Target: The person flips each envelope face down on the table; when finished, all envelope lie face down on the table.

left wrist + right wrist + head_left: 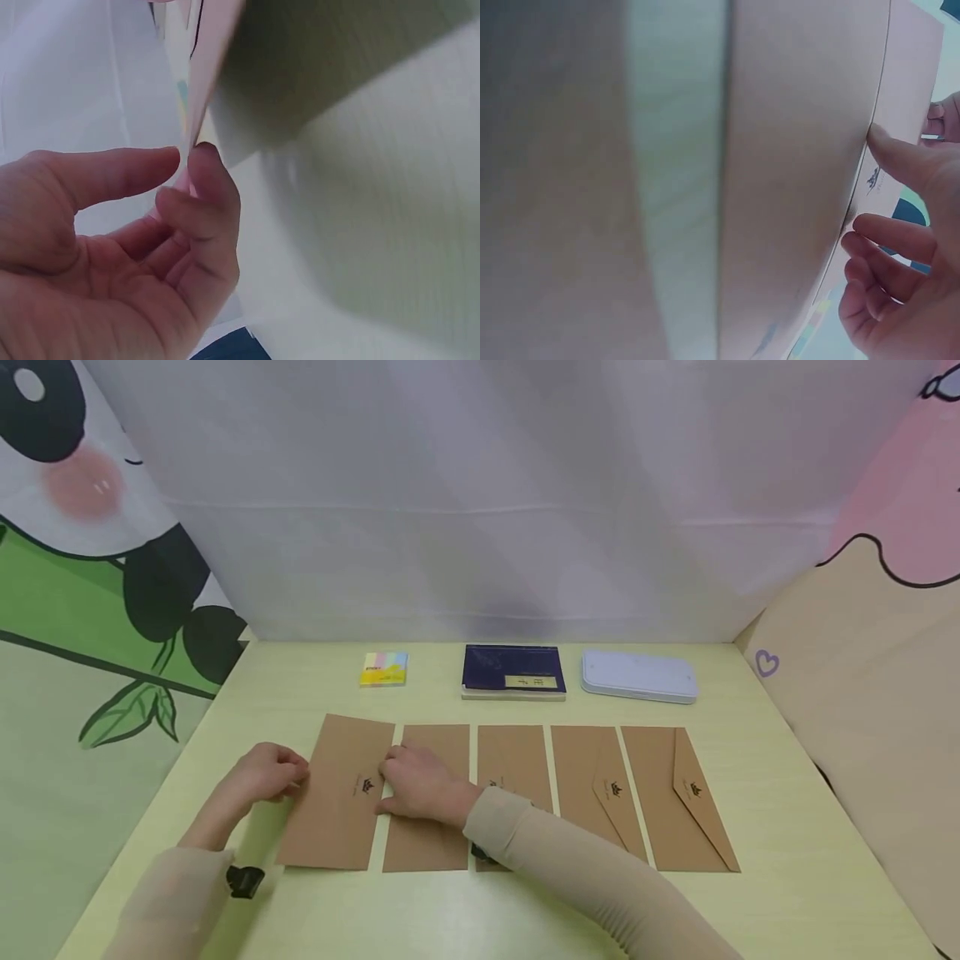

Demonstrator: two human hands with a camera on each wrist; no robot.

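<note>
Several brown kraft envelopes lie in a row on the table. The leftmost envelope (337, 802), bearing a small black crown print, is tilted, its left side raised off the tabletop. My left hand (262, 777) pinches that raised left edge between thumb and index finger (214, 176). At its right edge is my right hand (423, 785), thumb and fingertips spread apart and touching along the edge (900, 232). Under the right hand lies the second envelope (427, 847). My right sleeve partly covers the middle envelope (513, 747).
Behind the row are a sticky-note pad (383, 669), a dark blue notebook (513, 668) and a pale lavender case (637, 676). Two more envelopes, the fourth (577, 752) and the rightmost (652, 793), lie flat. A white cloth (487, 527) hangs at the back.
</note>
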